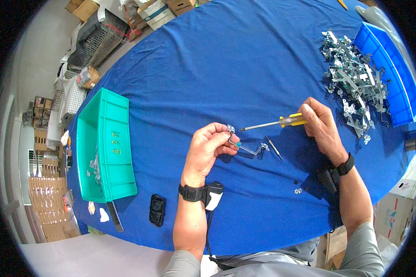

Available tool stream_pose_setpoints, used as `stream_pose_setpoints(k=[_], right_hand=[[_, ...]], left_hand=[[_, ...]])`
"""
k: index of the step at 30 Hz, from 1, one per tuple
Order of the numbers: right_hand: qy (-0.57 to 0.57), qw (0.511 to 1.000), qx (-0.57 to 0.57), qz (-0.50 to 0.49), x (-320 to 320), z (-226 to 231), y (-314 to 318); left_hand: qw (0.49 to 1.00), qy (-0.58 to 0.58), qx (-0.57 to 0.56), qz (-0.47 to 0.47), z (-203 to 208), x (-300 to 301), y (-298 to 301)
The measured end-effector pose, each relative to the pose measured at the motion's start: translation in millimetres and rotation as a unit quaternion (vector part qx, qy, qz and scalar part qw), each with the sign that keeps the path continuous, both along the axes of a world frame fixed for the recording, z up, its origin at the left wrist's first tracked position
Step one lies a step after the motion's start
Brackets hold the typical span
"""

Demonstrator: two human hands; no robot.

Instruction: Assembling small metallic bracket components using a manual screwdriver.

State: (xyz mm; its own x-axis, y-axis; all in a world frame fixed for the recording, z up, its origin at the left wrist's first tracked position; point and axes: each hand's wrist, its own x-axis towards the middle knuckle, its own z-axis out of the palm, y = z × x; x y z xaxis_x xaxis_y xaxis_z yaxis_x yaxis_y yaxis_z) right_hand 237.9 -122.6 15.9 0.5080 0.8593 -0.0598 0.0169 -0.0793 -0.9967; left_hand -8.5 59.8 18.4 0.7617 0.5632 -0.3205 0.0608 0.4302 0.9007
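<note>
Between the thumb and fingers of my left hand (208,145) is a small metal bracket (249,150) with a teal part on it. Its thin arm sticks out to the right. My right hand (322,127) is closed round the yellow handle of a screwdriver (268,123). The shaft points left, and its tip is just right of the bracket's upper end, apart from it as far as I can see. Below the screwdriver, a slim pen-like tool (274,148) lies on the blue cloth.
A heap of metal brackets (356,78) lies at the right beside a blue bin (388,69). At the left stands a green bin (120,152) with some metal pieces inside. A black tray-like object (157,210) and small loose parts (298,190) are on the cloth (226,60).
</note>
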Motion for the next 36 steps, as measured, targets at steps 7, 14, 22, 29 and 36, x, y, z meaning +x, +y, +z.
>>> stream_pose_setpoints(k=[7,14,22,29,36], right_hand=[[-0.111,0.993,-0.009,0.027,-5,7,2],[-0.273,0.956,0.021,0.107,-12,10,3],[-0.458,0.872,-0.009,0.174,-21,9,3],[-0.480,0.858,-0.038,0.177,-20,13,-1],[-0.252,0.955,-0.004,0.158,-24,28,-3]], left_hand=[[0.999,0.018,0.044,0.002,-6,1,-2],[0.998,0.026,0.055,0.008,0,4,-7],[0.987,0.036,0.153,-0.031,8,22,-36],[0.995,0.008,0.083,-0.052,9,29,-48],[0.996,-0.061,0.049,-0.043,7,42,-72]])
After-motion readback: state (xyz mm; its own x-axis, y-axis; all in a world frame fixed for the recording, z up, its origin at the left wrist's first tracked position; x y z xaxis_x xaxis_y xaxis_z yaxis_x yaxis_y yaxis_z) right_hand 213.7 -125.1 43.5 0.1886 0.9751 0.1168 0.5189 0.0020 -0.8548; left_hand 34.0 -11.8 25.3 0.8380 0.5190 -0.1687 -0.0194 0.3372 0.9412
